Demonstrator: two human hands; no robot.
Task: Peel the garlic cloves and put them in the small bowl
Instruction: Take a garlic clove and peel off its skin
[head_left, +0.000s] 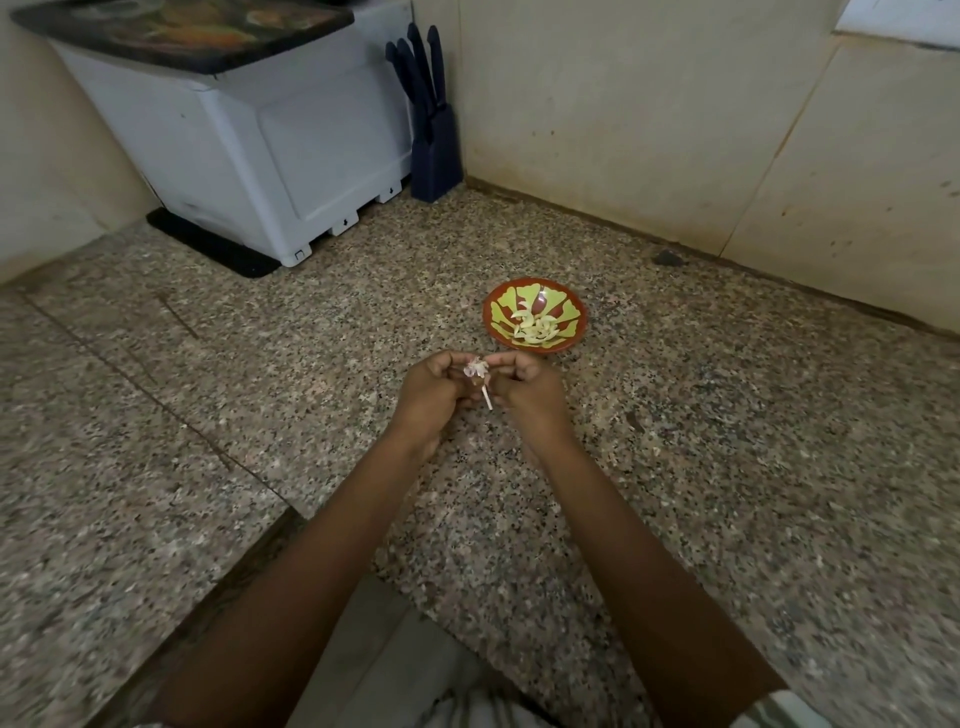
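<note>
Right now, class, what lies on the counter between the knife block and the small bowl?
Nothing: the head view shows only bare speckled granite counter between the knife block and the small bowl.

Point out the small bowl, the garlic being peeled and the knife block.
small bowl (570, 312): head view, bare inner wall on its right side.
garlic (475, 368): head view, papery skin at its top.
knife block (434, 161): head view, the block's front face.

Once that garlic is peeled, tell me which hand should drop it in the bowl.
Right, probably. The small bowl sits just beyond the right hand, nearer it than the left hand; both hands pinch the garlic now.
</note>
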